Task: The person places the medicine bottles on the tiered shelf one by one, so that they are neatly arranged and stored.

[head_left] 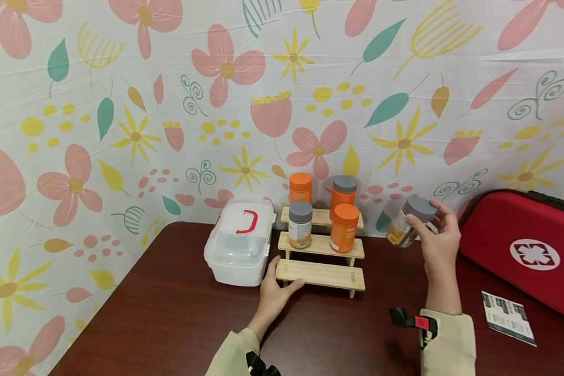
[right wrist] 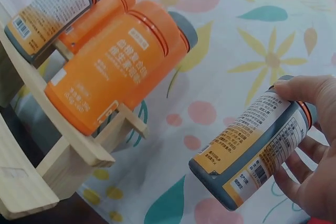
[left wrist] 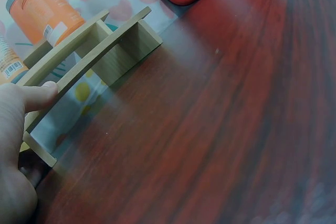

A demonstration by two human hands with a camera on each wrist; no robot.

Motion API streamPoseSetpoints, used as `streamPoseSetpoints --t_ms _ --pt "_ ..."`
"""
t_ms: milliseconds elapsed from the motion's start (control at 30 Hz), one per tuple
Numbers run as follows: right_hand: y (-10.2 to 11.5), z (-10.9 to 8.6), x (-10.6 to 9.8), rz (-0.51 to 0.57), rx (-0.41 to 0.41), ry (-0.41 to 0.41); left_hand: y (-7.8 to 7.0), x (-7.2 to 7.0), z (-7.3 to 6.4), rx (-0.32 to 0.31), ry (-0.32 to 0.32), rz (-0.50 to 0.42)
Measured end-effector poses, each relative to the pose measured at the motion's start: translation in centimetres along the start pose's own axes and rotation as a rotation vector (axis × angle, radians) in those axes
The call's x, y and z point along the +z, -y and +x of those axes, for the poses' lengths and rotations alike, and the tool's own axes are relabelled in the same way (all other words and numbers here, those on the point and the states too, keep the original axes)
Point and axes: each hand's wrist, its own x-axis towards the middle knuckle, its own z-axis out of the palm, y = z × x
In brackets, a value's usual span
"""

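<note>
My right hand [head_left: 442,240] grips a grey-lidded supplement jar [right wrist: 254,148] near its lid, tilted in the air right of the wooden stepped rack [head_left: 319,274]. Its yellow, white and grey label shows in the right wrist view. My left hand [head_left: 273,295] holds the left end of the rack's lowest step, thumb along the front edge and fingers at the end. On the middle step stand another grey-lidded jar [head_left: 300,225] and an all-orange jar [head_left: 344,230]. Behind them, the top step carries an orange-lidded jar [head_left: 301,187] and an orange jar with a grey lid [head_left: 343,192], both partly hidden.
Left of the rack sits a white lidded box [head_left: 239,261] with a red handle. A red case [head_left: 493,235] with a white emblem leans at the right, and a printed card [head_left: 508,317] lies before it. Floral cloth [head_left: 160,104] hangs behind the dark wooden table [head_left: 169,324].
</note>
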Motion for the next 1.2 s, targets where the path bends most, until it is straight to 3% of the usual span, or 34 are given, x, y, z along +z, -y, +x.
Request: streamPoseSetpoints --t_ms 600,867,1200 --pt "3.0 -1.5 0.9 0.006 -0.06 0.056 -0.2 0.0 -0.1 -0.008 0.006 0.006" --pt "4.5 -2.5 1.4 0.091 -0.098 0.118 -0.2 -0.1 -0.3 -0.016 0.001 -0.01" --pt "5.5 -3.7 2.0 0.02 -0.124 0.24 -0.1 -0.1 -0.1 -0.001 0.001 -0.004"
